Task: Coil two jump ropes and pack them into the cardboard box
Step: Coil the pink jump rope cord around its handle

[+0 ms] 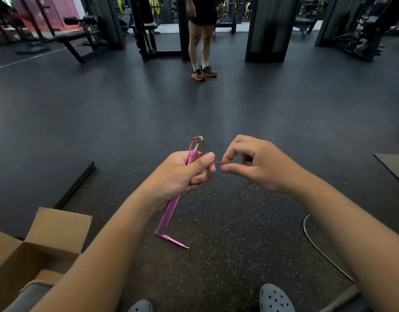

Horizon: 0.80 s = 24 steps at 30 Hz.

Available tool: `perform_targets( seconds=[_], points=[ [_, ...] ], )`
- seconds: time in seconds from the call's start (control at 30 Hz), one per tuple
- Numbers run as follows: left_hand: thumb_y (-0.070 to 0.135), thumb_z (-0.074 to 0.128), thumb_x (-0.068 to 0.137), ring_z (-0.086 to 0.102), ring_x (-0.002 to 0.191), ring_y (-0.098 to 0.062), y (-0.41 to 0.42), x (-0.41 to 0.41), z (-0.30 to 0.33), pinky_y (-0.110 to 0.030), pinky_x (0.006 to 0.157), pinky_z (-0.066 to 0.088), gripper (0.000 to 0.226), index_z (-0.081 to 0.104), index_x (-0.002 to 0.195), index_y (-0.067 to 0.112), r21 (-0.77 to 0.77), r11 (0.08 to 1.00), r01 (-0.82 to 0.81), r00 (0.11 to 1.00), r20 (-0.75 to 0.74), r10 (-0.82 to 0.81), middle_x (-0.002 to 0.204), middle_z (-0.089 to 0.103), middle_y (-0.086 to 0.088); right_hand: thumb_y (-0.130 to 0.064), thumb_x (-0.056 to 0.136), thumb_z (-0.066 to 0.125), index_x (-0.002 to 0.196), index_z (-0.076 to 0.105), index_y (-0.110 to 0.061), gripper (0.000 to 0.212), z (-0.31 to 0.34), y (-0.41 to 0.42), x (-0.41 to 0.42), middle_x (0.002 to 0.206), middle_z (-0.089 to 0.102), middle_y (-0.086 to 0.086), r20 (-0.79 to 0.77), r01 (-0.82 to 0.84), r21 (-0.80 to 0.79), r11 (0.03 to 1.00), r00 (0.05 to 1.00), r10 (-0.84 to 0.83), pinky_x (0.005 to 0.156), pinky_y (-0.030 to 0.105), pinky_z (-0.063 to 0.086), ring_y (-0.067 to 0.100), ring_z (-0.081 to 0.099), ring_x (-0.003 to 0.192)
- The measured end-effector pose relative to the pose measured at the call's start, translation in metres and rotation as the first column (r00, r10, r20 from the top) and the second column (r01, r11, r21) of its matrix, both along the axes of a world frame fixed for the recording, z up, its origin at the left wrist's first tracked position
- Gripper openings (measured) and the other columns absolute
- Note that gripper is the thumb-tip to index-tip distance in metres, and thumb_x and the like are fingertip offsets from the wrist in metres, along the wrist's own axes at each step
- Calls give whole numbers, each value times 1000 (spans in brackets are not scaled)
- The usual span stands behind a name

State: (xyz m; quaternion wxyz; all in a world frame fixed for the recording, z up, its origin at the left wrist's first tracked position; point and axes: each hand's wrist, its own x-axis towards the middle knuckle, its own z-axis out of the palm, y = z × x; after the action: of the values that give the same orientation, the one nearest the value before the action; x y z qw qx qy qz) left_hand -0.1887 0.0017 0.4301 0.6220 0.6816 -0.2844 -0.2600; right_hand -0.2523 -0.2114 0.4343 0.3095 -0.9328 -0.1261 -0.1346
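Observation:
My left hand [182, 174] grips a pink metal jump-rope handle [169, 212] upright, with loops of thin red cord wound near its silver top end [197, 143]. My right hand [257, 164] pinches the red cord [217, 162] just right of the left thumb. Loose red cord [250, 199] trails down onto the speckled floor. The second pink handle [173, 240] lies on the floor below. An open cardboard box [56, 226] sits at the lower left. A grey cable of another rope [317, 246] curves on the floor at the right.
A person in black shorts and orange-soled shoes [203, 73] stands ahead. Gym benches and racks [81, 39] line the back. A raised black mat edge [77, 185] lies at the left. My grey clogs [276, 298] show at the bottom.

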Motion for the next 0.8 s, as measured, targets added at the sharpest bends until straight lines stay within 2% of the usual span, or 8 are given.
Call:
perform_targets(
  seconds=[0.13,0.23,0.3,0.4,0.5,0.6,0.7,0.8],
  points=[
    [36,55,101,34,40,-7,0,-2,4,-18,43,28,34,67,81,11,77,995,56,998,26,-58,48,40,6,-29,92,73,92,77,-21,9,1,-3,2,72,67,-22,44,47,91,995,998,-51,59,15,39,4,57,63],
    [31,55,103,40,40,-8,-2,-5,5,-18,43,35,32,68,85,7,91,993,75,997,25,-77,48,45,3,-27,100,63,98,74,-22,13,0,1,0,80,74,-12,-25,13,129,992,1000,-10,65,31,51,13,65,70],
    [26,54,104,55,45,-13,-3,-7,4,-23,51,48,31,69,90,3,45,998,50,999,-12,-50,54,58,-1,-26,104,56,99,70,-23,15,-2,5,1,77,72,-7,-81,3,158,987,997,10,69,36,49,20,63,70],
    [22,54,103,73,61,-19,-5,-7,4,-26,60,58,27,70,95,1,-42,999,15,994,-104,-19,69,73,-8,-18,105,52,101,66,-20,15,-4,9,4,66,64,-6,-117,23,267,963,993,8,66,32,47,10,58,62],
    [25,55,103,52,39,-10,-6,-7,3,-22,47,47,29,70,91,3,-88,996,-19,994,-111,9,53,58,2,-11,101,59,106,61,-14,6,-2,5,6,61,63,-4,-110,25,386,922,994,19,68,35,53,16,62,61],
    [33,57,99,29,29,-4,-4,-5,4,-24,40,31,34,72,83,8,-142,988,-53,990,-140,32,44,37,9,-13,96,68,104,64,-9,9,0,1,6,65,64,-2,-112,48,474,879,994,6,57,27,50,15,54,56],
    [30,55,102,30,28,-4,-3,-7,6,-22,37,32,36,73,79,9,-150,987,-53,985,-171,27,42,37,8,-17,93,72,95,70,-7,10,-3,4,4,72,75,6,-130,77,494,866,991,-15,54,24,49,14,56,55],
    [23,55,101,49,35,-6,-6,-13,8,-19,40,43,31,73,82,7,-179,982,-63,967,-253,16,49,56,3,-19,92,73,94,73,-6,13,-5,3,5,65,72,8,-131,92,578,811,991,-19,61,30,52,22,59,60]
  ],
)
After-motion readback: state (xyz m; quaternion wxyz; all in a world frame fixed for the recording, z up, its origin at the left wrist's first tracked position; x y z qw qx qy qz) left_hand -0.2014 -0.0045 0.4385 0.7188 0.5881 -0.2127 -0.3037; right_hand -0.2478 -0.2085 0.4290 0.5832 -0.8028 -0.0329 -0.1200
